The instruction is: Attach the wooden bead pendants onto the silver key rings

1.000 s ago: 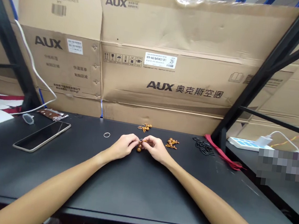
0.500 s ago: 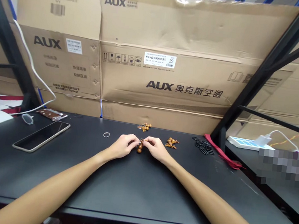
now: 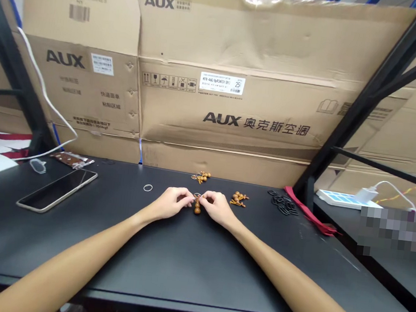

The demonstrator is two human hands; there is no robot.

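Both my hands meet at the middle of the black table. My left hand (image 3: pixel 168 204) and my right hand (image 3: pixel 217 209) pinch a small metal ring at the top of a brown wooden gourd-shaped bead charm (image 3: pixel 197 207), which hangs below my fingertips. Two similar clusters of brown beads lie nearby: one (image 3: pixel 201 177) is beyond my hands, and another (image 3: pixel 238 199) is to the right of my right hand. A thin pale ring (image 3: pixel 148 187) lies left of my left hand.
A heap of black rings (image 3: pixel 283 204) and a red ribbon (image 3: pixel 310 214) lie at the right of the black table (image 3: pixel 180 268). A smartphone (image 3: pixel 57 190) lies at the left. Flattened AUX cardboard boxes (image 3: pixel 224 78) stand behind the table, between black shelf uprights.
The wooden charm now hangs straighter below my fingertips and has shifted slightly right. My hands stay close together at the table's middle.
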